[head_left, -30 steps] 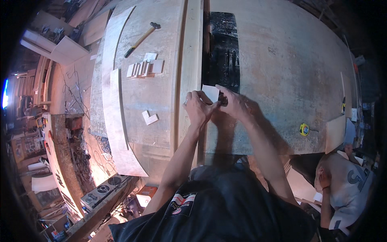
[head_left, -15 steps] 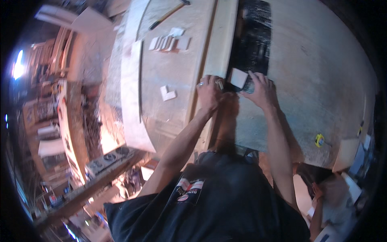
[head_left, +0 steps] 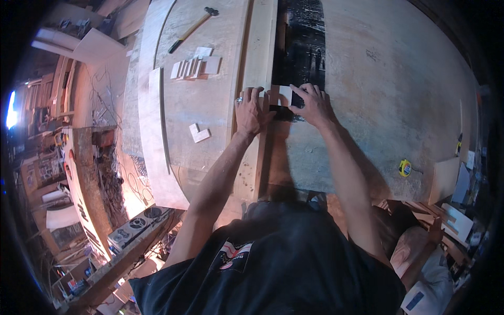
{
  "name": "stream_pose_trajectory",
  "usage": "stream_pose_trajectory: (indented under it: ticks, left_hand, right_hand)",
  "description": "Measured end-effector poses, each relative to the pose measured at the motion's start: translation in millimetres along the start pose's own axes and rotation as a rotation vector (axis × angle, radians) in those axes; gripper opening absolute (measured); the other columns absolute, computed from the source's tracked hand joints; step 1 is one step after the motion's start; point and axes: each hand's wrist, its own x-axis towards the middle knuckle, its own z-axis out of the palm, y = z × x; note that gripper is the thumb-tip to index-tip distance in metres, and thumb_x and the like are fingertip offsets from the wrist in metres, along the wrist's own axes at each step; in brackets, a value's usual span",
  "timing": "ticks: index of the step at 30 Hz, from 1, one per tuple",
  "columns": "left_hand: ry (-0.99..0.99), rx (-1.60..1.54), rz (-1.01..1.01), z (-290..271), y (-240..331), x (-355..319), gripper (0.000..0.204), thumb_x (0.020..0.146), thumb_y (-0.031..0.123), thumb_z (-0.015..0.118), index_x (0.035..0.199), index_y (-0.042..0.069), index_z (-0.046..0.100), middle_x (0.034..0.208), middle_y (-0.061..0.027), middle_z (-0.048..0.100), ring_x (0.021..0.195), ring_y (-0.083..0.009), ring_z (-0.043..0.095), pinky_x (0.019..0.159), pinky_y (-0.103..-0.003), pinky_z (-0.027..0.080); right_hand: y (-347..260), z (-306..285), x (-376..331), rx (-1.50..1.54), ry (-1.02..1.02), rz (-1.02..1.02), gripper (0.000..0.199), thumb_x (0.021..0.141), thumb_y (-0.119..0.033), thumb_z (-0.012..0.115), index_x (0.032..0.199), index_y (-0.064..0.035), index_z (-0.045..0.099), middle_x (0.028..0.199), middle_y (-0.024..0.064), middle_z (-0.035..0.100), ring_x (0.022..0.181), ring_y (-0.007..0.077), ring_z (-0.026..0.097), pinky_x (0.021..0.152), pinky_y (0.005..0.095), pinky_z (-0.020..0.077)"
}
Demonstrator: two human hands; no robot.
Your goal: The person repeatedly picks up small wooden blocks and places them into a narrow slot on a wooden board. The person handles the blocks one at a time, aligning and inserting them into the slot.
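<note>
A small pale square piece of wood (head_left: pixel 284 94) stands against the right side of a long pale wooden beam (head_left: pixel 256 58), over a black-coated strip (head_left: pixel 298 47). My right hand (head_left: pixel 315 106) pinches the piece by its right edge with thumb and forefinger. Across the beam lies my left hand (head_left: pixel 250 113), a ring on one finger; its fingers are bent and its thumb points toward the piece. Whatever the left fingers enclose is hidden.
Left of the beam lie a hammer (head_left: pixel 193 30), a row of small pale blocks (head_left: pixel 188 68) and an L-shaped pair of pieces (head_left: pixel 199 133). A yellow tape measure (head_left: pixel 405 168) sits at right. Another person's arm (head_left: pixel 420 257) shows at lower right.
The view has shifted, so the bench appears further left. The square piece has gone from lying tilted between my hands to up against the beam, with my right hand following it.
</note>
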Motion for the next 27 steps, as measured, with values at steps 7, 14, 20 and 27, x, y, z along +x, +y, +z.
stream_pose_trajectory:
  ticks: [7,14,20,27]
  left_hand:
    - [-0.058,0.235,0.073,-20,17,27,0.092,0.07,0.039,0.096,0.156,0.033,0.066,0.148,-0.0104,0.055,0.143,-0.0323,0.055,0.114,-0.058,0.043]
    - [-0.22,0.427,0.084,-26,27,68,0.074,0.069,0.039,0.094,0.141,0.038,0.08,0.147,-0.0077,0.054,0.146,-0.0291,0.051,0.113,-0.057,0.04]
    - [-0.21,0.505,0.138,-16,26,85,0.063,0.069,0.038,0.094,0.131,0.034,0.083,0.144,-0.0066,0.055,0.148,-0.0287,0.05,0.114,-0.058,0.037]
    - [-0.291,0.507,0.157,-31,34,110,0.058,0.079,0.034,0.085,0.136,0.024,0.078,0.145,-0.0099,0.057,0.145,-0.0344,0.054,0.112,-0.063,0.041]
  right_hand:
    - [-1,-8,1,-0.004,-0.095,0.033,0.081,0.093,-0.043,0.09,0.167,-0.0248,0.061,0.149,0.0054,0.063,0.144,0.0287,0.058,0.123,0.0534,0.0457]
    - [-2,-15,16,0.015,-0.151,0.047,0.076,0.095,-0.041,0.088,0.166,-0.0249,0.063,0.15,0.0063,0.063,0.146,0.0296,0.059,0.126,0.0526,0.0479]
    - [-1,-16,13,0.032,-0.121,0.017,0.077,0.095,-0.04,0.089,0.165,-0.0243,0.063,0.15,0.0091,0.063,0.145,0.0324,0.059,0.125,0.0539,0.0482]
    - [10,-10,32,0.096,-0.054,0.056,0.076,0.09,-0.037,0.092,0.16,-0.0211,0.066,0.15,0.009,0.063,0.146,0.033,0.058,0.126,0.0552,0.0484]
